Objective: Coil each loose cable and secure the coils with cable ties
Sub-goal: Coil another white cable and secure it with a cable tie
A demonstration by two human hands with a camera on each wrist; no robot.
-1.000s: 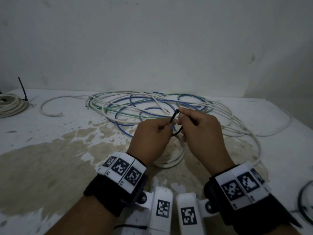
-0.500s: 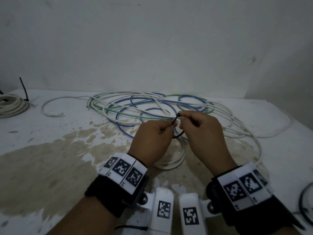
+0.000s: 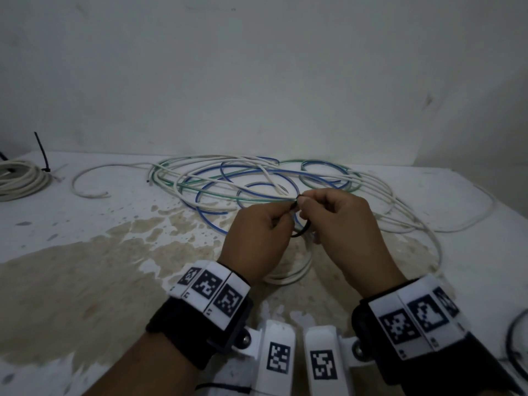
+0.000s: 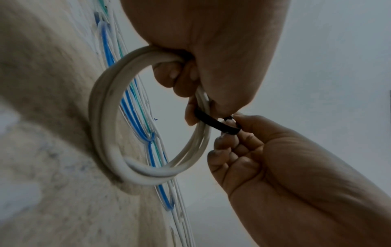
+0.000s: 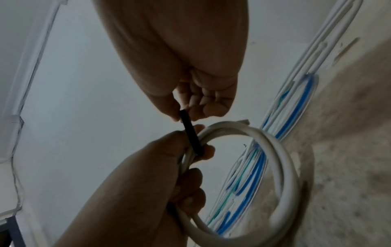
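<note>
A small coil of white cable (image 3: 288, 277) hangs from my left hand (image 3: 257, 238), whose fingers curl round its strands (image 4: 105, 133). A black cable tie (image 3: 303, 231) loops round the coil beside those fingers. My right hand (image 3: 343, 224) pinches the tie's upper end between thumb and forefinger, just right of the left hand. In the left wrist view the black cable tie (image 4: 213, 124) crosses the white strands. From the right wrist the tie (image 5: 191, 135) runs from the pinching right hand (image 5: 180, 50) down to the coil (image 5: 285, 158). The coil's lower part rests on the table.
A tangle of loose white, blue and green cables (image 3: 257, 178) spreads across the table behind my hands. A tied white coil (image 3: 20, 181) with an upright black tie tail (image 3: 41, 152) lies at the far left. A dark cable loop (image 3: 517, 347) shows at the right edge. A wall stands behind the table.
Both hands have sunk slightly toward the table with the tie and coil. Their holds are unchanged.
</note>
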